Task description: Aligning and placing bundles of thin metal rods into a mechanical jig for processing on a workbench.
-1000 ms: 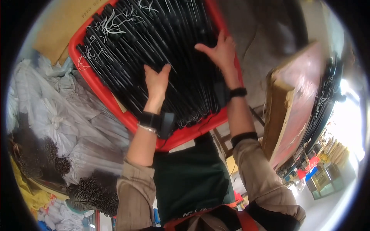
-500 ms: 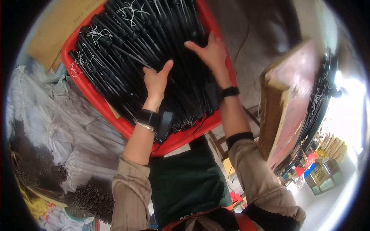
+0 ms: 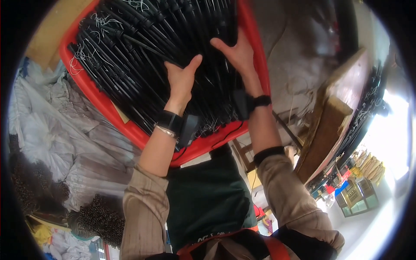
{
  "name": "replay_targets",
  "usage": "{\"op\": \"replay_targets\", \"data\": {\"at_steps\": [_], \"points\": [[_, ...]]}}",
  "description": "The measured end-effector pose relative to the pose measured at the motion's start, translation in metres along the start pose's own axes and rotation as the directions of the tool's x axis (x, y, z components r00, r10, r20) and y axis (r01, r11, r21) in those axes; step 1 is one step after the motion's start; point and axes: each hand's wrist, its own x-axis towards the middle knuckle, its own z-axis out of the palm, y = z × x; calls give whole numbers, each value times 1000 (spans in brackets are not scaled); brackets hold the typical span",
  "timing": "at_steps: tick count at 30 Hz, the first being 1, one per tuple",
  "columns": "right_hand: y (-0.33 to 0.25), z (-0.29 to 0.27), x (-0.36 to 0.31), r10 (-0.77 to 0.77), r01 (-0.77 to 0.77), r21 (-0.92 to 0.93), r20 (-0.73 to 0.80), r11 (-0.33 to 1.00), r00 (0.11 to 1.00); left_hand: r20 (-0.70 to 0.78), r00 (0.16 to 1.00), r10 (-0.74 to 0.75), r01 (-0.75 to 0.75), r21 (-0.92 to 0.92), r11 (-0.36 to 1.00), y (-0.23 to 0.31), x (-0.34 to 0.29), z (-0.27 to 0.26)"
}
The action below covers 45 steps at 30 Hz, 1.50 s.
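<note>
A red plastic tub (image 3: 130, 134) is packed with long thin black rods (image 3: 143, 65) lying side by side, with collars along them and white strings (image 3: 104, 26) at some ends. My left hand (image 3: 180, 81) rests on the rods in the middle of the tub, its thumb stretched away from its forefinger. On the right, my right hand (image 3: 240, 56) lies over the rods near the tub's wall, thumb pointing left. The lower fingers of both hands are partly hidden. Each wrist wears a black strap with a small black device.
White plastic sacks (image 3: 95, 125) lie to the left, above bundles of dark tube ends (image 3: 97, 219). A padded board with a wooden edge (image 3: 331, 117) stands to the right, more black rods (image 3: 368, 108) beyond it. Cardboard (image 3: 50, 43) is at the far left.
The view has shifted, so the tub sits a little higher and the padded board farther right. Both hands stay spread on the rods, with hardly any change in pose.
</note>
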Motion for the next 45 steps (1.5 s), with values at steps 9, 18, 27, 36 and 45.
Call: {"op": "replay_targets", "data": {"at_steps": [9, 18, 27, 36, 45], "points": [[-16, -13, 32, 104, -154, 241, 206, 958, 973, 346, 859, -378, 474, -255, 843, 52, 7, -17], [-49, 4, 27, 135, -244, 525, 238, 815, 962, 419, 866, -275, 391, -223, 893, 62, 19, -32], [12, -2, 40, 260, -491, 655, 422, 575, 868, 488, 757, -435, 570, -166, 805, 43, 34, -23], [-37, -3, 24, 258, -461, 848, 399, 260, 880, 523, 741, -420, 611, -268, 744, 5, 40, -20], [-26, 13, 22, 215, -499, 799, 451, 335, 866, 489, 790, -371, 540, -267, 799, 3, 35, -29]]}}
